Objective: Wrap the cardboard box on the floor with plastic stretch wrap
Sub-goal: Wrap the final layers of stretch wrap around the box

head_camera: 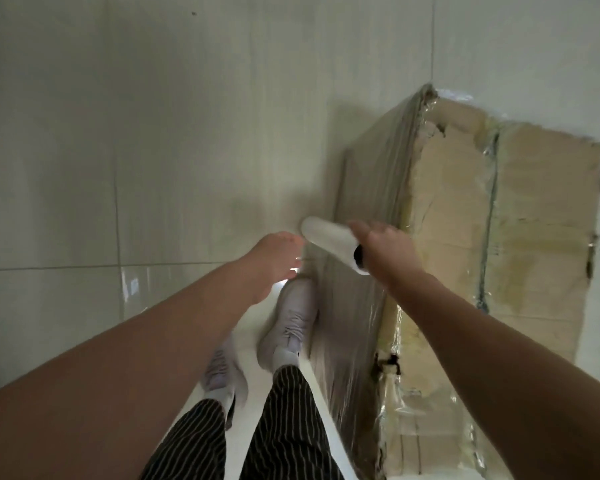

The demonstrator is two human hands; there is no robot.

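Note:
A tall, worn cardboard box point(520, 244) stands on the tiled floor at the right, its left side covered with layers of clear plastic film. A white roll of stretch wrap point(329, 239) hangs level beside the box's left face. My right hand point(385, 254) grips the roll's near end, where the dark core hole shows. My left hand point(274, 258) sits at the roll's far end, fingers hidden behind it. A sheet of film point(340, 317) runs from the roll down along the box's side.
Pale glossy floor tiles point(153, 150) fill the left and top of the view. My two feet in light sneakers point(291, 320) and striped trousers stand close to the box's left face.

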